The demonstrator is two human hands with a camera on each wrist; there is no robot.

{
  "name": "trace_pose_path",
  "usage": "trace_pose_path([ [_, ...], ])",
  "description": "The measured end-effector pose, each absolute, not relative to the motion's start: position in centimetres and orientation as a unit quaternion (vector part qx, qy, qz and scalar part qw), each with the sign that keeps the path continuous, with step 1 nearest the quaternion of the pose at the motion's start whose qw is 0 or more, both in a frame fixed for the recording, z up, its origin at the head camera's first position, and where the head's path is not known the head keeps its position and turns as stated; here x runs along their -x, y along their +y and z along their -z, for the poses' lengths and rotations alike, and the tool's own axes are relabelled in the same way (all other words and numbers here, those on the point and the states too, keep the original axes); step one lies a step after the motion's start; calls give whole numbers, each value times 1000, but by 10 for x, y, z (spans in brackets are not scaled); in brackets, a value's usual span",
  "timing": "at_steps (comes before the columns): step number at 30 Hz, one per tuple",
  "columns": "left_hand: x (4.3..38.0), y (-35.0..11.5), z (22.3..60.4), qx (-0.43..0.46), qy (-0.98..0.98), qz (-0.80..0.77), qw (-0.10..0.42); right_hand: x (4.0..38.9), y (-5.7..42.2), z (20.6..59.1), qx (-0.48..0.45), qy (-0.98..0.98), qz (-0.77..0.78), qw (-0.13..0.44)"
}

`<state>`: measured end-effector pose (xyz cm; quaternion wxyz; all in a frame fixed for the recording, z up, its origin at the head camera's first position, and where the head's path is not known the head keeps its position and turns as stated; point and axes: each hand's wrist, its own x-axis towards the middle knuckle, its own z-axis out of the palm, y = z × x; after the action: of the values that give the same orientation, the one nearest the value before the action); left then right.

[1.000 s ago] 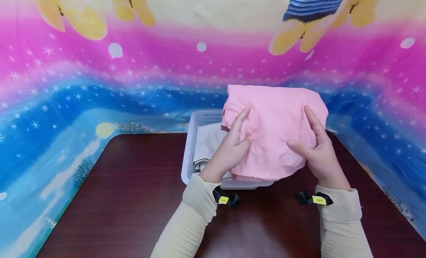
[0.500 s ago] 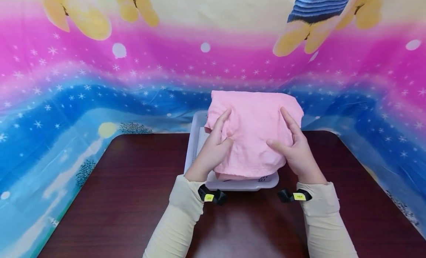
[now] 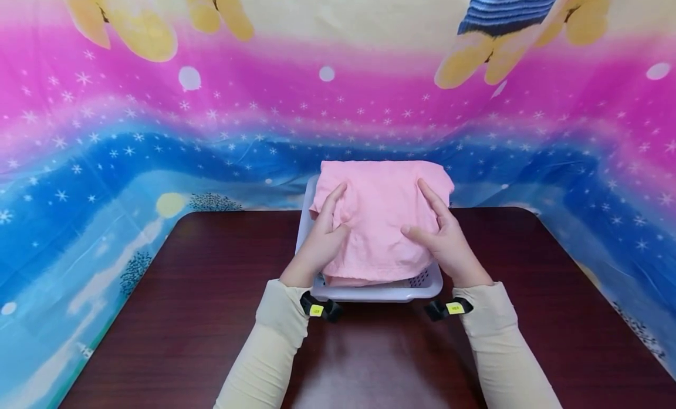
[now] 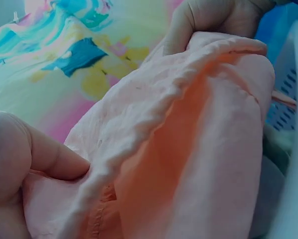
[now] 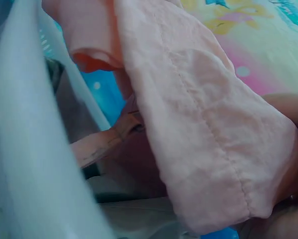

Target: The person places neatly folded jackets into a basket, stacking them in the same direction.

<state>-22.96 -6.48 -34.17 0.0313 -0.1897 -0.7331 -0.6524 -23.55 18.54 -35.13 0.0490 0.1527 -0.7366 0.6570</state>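
A folded pink garment [image 3: 382,221] with stitched hems is held up by both hands over a white plastic basket [image 3: 372,293]. My left hand [image 3: 318,247] grips its left side and my right hand [image 3: 446,247] its right side, thumbs on the upper face. The cloth hides the other fingers in the head view. In the left wrist view, the garment [image 4: 139,114] sags open between the hands, showing an orange-toned inside. Its lower part hangs close to the basket rim [image 5: 24,114] in the right wrist view.
Inside the basket lies grey cloth [image 5: 139,216], mostly covered from above by the garment. The basket stands on a dark brown table [image 3: 222,303]. A colourful printed curtain [image 3: 253,104] runs behind the table and along both sides.
Both hands have carried the pink garment left and downward, from partly right of the basket to right over it. The pale cloth seen earlier in the basket is now covered in the head view.
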Motion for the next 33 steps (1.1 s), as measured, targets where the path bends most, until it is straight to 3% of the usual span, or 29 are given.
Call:
trace_pose_path([
  [16,242,-74,369,159,-759,630,27,247,181,371,-143,-760,-634,1],
  [33,243,-98,371,112,-802,581,-75,250,180,372,-135,-810,-570,-13],
])
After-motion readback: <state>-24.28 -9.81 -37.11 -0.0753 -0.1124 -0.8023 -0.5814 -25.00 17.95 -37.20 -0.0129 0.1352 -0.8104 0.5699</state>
